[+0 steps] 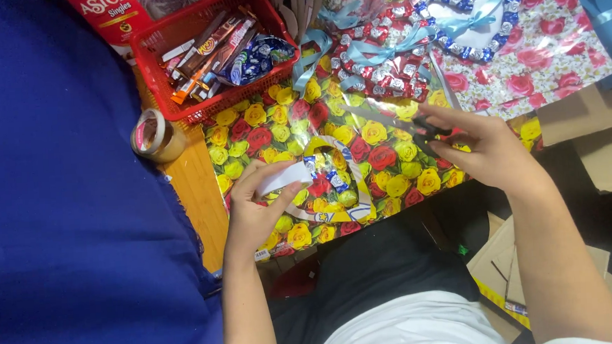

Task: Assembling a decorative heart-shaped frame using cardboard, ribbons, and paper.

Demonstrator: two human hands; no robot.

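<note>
My left hand (pixel 255 209) pinches a white paper strip (pixel 285 176) that runs into a heart-shaped cardboard frame (pixel 334 184) partly covered with small blue-and-silver wrapped sweets. The frame lies on glossy wrapping paper (pixel 382 157) printed with yellow and red roses. My right hand (pixel 483 149) grips a pair of scissors (pixel 394 122) by their black handles; the blades point left over the rose paper, a little above and to the right of the frame.
A red basket (pixel 167 47) of chocolate bars stands at the back left, a tape roll (pixel 152 136) beside it. Finished sweet-covered hearts with light-blue ribbons (pixel 383 46) lie behind. Blue cloth (pixel 63 205) covers the left; cardboard sheets (pixel 598 150) lie at the right.
</note>
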